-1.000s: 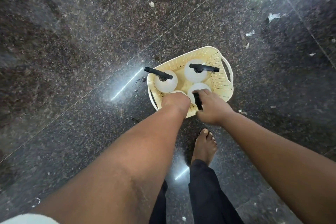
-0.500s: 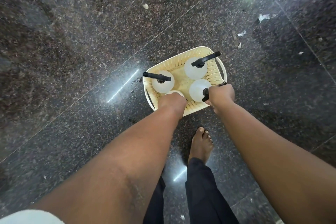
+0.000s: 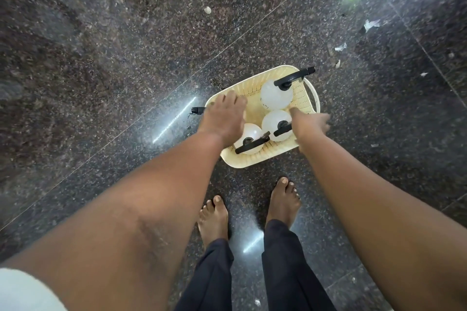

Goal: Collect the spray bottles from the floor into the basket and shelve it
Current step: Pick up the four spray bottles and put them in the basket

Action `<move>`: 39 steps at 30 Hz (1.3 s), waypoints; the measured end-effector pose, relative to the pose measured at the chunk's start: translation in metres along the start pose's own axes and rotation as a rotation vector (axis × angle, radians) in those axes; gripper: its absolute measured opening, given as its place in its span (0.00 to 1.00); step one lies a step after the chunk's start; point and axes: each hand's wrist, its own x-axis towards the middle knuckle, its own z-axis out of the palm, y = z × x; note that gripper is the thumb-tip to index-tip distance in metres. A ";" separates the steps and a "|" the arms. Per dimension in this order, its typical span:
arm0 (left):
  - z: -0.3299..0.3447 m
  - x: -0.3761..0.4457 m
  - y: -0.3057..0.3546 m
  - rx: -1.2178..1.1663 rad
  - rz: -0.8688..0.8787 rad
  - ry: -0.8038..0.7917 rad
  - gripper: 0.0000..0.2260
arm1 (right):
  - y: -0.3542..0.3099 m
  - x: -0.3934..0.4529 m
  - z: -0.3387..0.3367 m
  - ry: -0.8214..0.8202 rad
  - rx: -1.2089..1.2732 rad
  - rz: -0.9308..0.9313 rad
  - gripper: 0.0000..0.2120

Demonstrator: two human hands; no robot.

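The left hand hangs palm-down with its fingers spread loose and grasping nothing, over the left part of the cream perforated plastic basket. Under its palm a black spray nozzle pokes out past the basket's left rim; the bottle it belongs to is hidden by the hand. Just below the wrist sits a white round spray bottle with a black trigger head.

The right hand is blurred over the basket's right side; whether its fingers are slack or closed I cannot tell. Touching or just beside it on the left is a second white round bottle, and beyond the fingers a third, its black head reaching over the far rim.

The basket stands on the dark speckled polished stone floor, in front of two bare feet.
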 end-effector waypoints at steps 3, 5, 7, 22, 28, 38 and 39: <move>0.001 0.005 -0.024 0.126 -0.156 -0.035 0.20 | -0.019 0.002 -0.016 0.179 -0.413 -0.478 0.31; 0.002 0.009 -0.033 0.198 -0.218 -0.117 0.16 | -0.035 0.006 -0.020 0.155 -0.661 -0.734 0.27; 0.001 0.013 -0.036 0.252 -0.217 -0.164 0.14 | -0.047 0.014 -0.011 0.083 -0.914 -0.900 0.31; 0.011 0.037 -0.010 0.205 0.042 -0.076 0.11 | -0.050 0.047 -0.004 0.119 -1.461 -1.204 0.18; 0.017 0.061 0.003 0.148 0.042 -0.092 0.07 | -0.041 0.048 -0.001 0.107 -1.347 -1.188 0.22; 0.015 0.010 -0.004 0.084 0.289 0.132 0.24 | 0.025 0.018 -0.027 -0.228 -1.407 -1.222 0.24; 0.020 0.000 0.000 0.094 0.368 0.042 0.24 | 0.029 0.022 -0.025 -0.231 -1.477 -1.191 0.26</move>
